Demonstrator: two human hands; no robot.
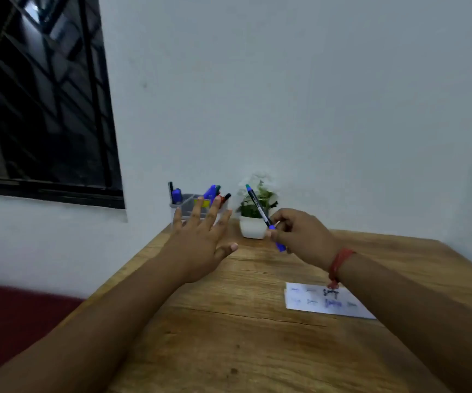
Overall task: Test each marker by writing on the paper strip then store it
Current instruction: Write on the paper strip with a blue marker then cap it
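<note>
We hold one marker (262, 216) in our right hand (300, 236), pinched near its blue lower end between thumb and curled fingers, with the teal tip slanting up and to the far left, in front of the small potted plant (254, 214). Our left hand (200, 242) is spread flat, fingers straight, holding nothing, hovering just short of the clear organizer (185, 207) at the far edge of the desk (229, 336), where several other markers (210, 192) stand upright in their compartments.

The paper strip (322, 300) lies on the desk near our right forearm, already carrying several scribbles in dark and blue ink.

We judge the marker to be light, stiff and smooth-barrelled plastic, so a light pinch is enough, though a hold so close to one end lets the long free part swing. For storing, a grip nearer the middle of the barrel would steady it as it drops into a compartment. Whether its cap is on we cannot tell, as the frame is too soft.

The organizer looks light as well and may slide or tip if nudged; our free left hand seems well placed to brace its wall. The paper is thin and could shift under a writing stroke unless pressed down.
</note>
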